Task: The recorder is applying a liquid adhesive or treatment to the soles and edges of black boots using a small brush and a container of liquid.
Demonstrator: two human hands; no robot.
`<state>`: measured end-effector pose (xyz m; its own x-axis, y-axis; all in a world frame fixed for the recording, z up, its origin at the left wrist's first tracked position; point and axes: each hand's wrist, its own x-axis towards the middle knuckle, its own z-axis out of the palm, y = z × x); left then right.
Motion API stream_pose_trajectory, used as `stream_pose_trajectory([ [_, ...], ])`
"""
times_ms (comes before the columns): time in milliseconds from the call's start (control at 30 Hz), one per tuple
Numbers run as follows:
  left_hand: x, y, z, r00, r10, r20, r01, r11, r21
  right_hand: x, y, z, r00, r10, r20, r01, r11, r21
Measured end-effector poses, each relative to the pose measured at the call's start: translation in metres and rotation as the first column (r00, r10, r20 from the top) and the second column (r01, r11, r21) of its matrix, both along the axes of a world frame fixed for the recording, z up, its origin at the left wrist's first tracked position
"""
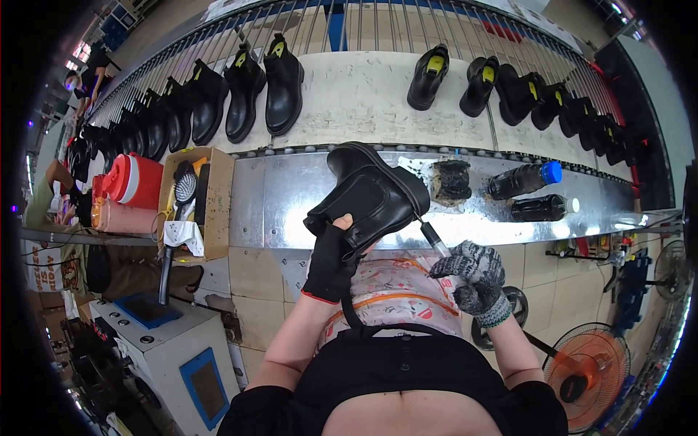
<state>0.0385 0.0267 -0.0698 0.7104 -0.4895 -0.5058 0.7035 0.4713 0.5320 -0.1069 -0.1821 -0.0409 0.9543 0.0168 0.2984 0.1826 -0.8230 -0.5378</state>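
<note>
Gripping a black ankle boot (371, 192) by its shaft, our left hand (331, 265), in a black fingerless glove with a red hem, has its bare thumb tip pressed against the leather. The boot is tilted, its shaft opening toward the lower left and its sole turned to the upper right, and it appears over the near middle of a shiny metal worktop (265, 185). Our right hand (476, 280), in a grey and black knitted glove, has its fingers curled around a slim tool (434, 237) with a black end and a pale handle. The tool's tip is right at the boot's heel edge; we cannot tell whether it touches. Beside the boot, on its right, sits a rough black block (452, 182), then two lying bottles of dark liquid, one with a blue cap (551, 172) and one with a white cap (574, 206). To our left stands a cardboard box (219, 192) holding a hairbrush (186, 187), next to a red jug (145, 182). Beyond the worktop, more black boots (283, 91) line a pale belt (356, 94).
</note>
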Motion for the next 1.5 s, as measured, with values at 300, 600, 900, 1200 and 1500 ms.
stream_pose_trajectory([
  [300, 0.027, 0.017, -0.012, 0.987, 0.057, -0.147, -0.091, 0.969, -0.231, 0.002, -0.001, -0.048, 0.983, -0.157, 0.095, 0.096, 0.884, 0.458],
  [600, 0.135, -0.043, -0.027, 0.973, -0.037, 0.229, 0.061, 0.993, -0.100, 0.004, -0.014, -0.170, 0.737, -0.575, -0.356, 0.662, 0.503, 0.556],
  [900, 0.273, -0.182, -0.036, 0.596, -0.608, 0.525, -0.451, 0.288, 0.845, 0.016, -0.024, -0.193, 0.748, -0.658, -0.092, 0.656, 0.711, 0.252],
  [1200, 0.248, -0.163, -0.107, 0.434, -0.458, 0.776, -0.582, 0.514, 0.629, 0.028, -0.022, -0.197, 0.708, -0.683, -0.176, 0.700, 0.712, 0.052],
  [1500, 0.081, 0.021, -0.168, 0.192, -0.900, 0.392, -0.722, 0.141, 0.677, 0.017, -0.027, -0.206, 0.806, -0.591, -0.021, 0.586, 0.792, 0.170],
])
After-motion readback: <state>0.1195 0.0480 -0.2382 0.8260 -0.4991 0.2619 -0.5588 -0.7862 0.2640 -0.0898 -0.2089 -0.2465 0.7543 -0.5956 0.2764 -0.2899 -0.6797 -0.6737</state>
